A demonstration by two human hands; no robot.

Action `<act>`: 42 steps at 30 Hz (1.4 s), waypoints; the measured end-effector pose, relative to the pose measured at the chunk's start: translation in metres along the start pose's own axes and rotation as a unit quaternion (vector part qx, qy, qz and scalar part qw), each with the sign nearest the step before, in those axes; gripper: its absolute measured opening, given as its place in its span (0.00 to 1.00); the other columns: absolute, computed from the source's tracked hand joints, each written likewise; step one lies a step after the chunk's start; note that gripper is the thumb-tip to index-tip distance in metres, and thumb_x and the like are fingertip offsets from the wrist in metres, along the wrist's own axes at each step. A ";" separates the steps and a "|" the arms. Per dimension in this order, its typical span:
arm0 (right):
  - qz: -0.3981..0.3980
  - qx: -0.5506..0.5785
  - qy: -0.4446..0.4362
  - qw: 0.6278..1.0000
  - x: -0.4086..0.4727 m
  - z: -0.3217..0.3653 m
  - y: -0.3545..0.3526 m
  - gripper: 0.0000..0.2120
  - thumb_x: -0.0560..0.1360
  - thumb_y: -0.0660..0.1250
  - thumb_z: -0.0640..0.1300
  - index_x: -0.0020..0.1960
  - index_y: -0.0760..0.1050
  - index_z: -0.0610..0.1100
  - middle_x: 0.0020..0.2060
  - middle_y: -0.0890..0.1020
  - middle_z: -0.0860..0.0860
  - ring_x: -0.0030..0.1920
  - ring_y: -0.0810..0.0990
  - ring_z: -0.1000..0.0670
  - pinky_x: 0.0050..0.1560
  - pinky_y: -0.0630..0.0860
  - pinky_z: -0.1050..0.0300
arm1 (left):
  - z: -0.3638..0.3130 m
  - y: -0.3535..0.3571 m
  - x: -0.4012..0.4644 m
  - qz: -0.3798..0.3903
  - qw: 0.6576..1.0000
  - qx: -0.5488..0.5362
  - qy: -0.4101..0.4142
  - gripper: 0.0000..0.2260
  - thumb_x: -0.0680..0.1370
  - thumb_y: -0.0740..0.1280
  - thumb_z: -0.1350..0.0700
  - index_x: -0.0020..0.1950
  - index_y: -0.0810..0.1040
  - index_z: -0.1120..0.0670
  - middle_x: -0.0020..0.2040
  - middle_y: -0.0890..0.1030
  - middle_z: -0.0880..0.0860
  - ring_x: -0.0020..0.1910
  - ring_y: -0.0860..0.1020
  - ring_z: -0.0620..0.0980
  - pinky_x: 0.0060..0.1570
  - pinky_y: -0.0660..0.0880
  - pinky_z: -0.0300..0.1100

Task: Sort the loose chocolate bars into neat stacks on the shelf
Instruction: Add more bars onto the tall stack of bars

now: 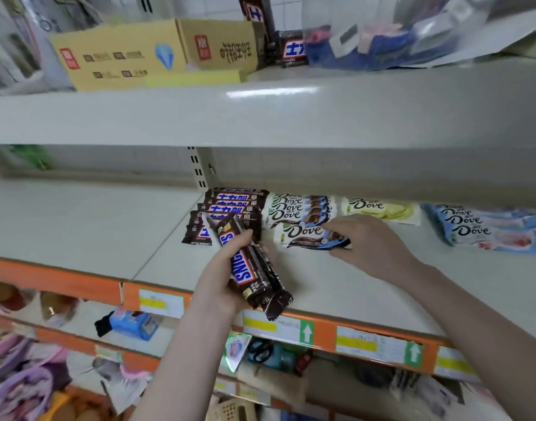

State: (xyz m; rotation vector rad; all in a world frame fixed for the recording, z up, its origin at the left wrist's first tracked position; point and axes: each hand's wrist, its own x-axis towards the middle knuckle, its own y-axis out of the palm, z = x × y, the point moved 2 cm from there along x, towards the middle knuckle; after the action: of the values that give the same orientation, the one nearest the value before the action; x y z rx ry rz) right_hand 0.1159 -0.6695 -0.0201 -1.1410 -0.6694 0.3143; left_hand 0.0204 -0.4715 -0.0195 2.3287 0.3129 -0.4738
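The left hand (pixel 221 278) grips a bundle of dark-brown foil-wrapped Snickers bars (pixel 254 268), while just right of it the right hand (pixel 373 244) pinches a white-wrapped Dove bar (pixel 306 237) on the pale-grey metal shelf (pixel 336 284).

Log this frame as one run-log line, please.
left hand: grips Snickers bars | right hand: on loose Dove bar | shelf: Snickers stack, Dove stacks | sorting unfinished

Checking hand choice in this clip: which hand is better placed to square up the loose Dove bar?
The right hand: its fingers already pinch the loose Dove bar, just in front of the matching Dove stack. The left hand is full of Snickers bars.
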 end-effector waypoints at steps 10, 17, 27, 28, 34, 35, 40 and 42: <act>-0.003 0.000 0.026 1.000 0.031 0.007 0.018 0.21 0.68 0.71 0.43 0.61 0.76 0.49 0.57 0.80 0.50 0.59 0.75 0.46 0.58 0.66 0.56 | -0.020 -0.016 0.010 -0.011 1.000 0.016 0.000 0.15 0.62 0.73 0.55 0.45 0.79 0.60 0.35 0.82 0.57 0.29 0.80 0.53 0.32 0.78 0.40; 0.002 0.009 0.027 1.000 0.038 0.008 0.026 0.19 0.69 0.71 0.42 0.60 0.76 0.45 0.56 0.80 0.48 0.58 0.75 0.45 0.59 0.67 0.53 | -0.027 -0.019 0.016 -0.006 1.000 0.026 -0.007 0.18 0.62 0.73 0.55 0.49 0.78 0.59 0.36 0.82 0.56 0.31 0.80 0.52 0.35 0.78 0.41; -0.029 0.018 0.032 0.999 0.040 0.006 0.033 0.18 0.68 0.72 0.40 0.57 0.78 0.43 0.53 0.82 0.48 0.56 0.77 0.44 0.58 0.68 0.52 | -0.029 -0.018 0.025 0.027 1.000 0.007 -0.013 0.17 0.60 0.74 0.57 0.47 0.79 0.60 0.34 0.82 0.57 0.30 0.81 0.53 0.39 0.80 0.46; -0.033 0.019 0.028 0.999 0.040 0.006 0.033 0.17 0.68 0.72 0.39 0.56 0.78 0.43 0.52 0.82 0.47 0.55 0.77 0.43 0.58 0.69 0.50 | -0.029 -0.018 0.026 0.030 0.999 0.003 -0.013 0.17 0.60 0.74 0.58 0.47 0.79 0.60 0.34 0.82 0.57 0.31 0.81 0.53 0.40 0.80 0.47; -0.054 0.016 0.007 0.998 0.041 0.009 0.033 0.14 0.67 0.72 0.37 0.53 0.80 0.41 0.46 0.84 0.47 0.51 0.79 0.42 0.54 0.73 0.47 | -0.029 -0.017 0.029 0.046 0.999 -0.006 -0.024 0.17 0.61 0.74 0.57 0.48 0.79 0.60 0.37 0.82 0.58 0.33 0.81 0.53 0.37 0.80 0.45; -0.056 0.014 0.004 0.998 0.041 0.009 0.033 0.14 0.67 0.72 0.37 0.53 0.80 0.41 0.46 0.84 0.47 0.50 0.79 0.42 0.54 0.73 0.47 | -0.029 -0.017 0.030 0.048 0.998 -0.009 -0.026 0.17 0.62 0.74 0.57 0.48 0.79 0.60 0.37 0.82 0.58 0.32 0.81 0.53 0.37 0.80 0.45; -0.060 0.010 -0.009 0.998 0.041 0.010 0.034 0.14 0.66 0.73 0.35 0.52 0.80 0.39 0.46 0.84 0.45 0.49 0.80 0.41 0.53 0.75 0.45 | -0.029 -0.017 0.032 0.057 0.996 -0.055 -0.028 0.14 0.70 0.70 0.54 0.54 0.77 0.58 0.39 0.82 0.58 0.36 0.80 0.53 0.41 0.79 0.46; -0.067 0.007 -0.015 0.998 0.041 0.012 0.032 0.14 0.65 0.73 0.34 0.51 0.81 0.39 0.47 0.84 0.44 0.50 0.81 0.41 0.54 0.75 0.44 | -0.028 -0.018 0.033 0.060 0.995 -0.069 -0.035 0.14 0.73 0.67 0.54 0.56 0.76 0.59 0.40 0.80 0.58 0.37 0.80 0.54 0.40 0.79 0.46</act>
State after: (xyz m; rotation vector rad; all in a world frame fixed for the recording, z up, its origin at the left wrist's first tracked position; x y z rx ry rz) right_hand 0.1431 -0.6257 -0.0327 -1.0748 -0.7646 0.2220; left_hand 0.0513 -0.4365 -0.0257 2.1763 0.1648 -0.4579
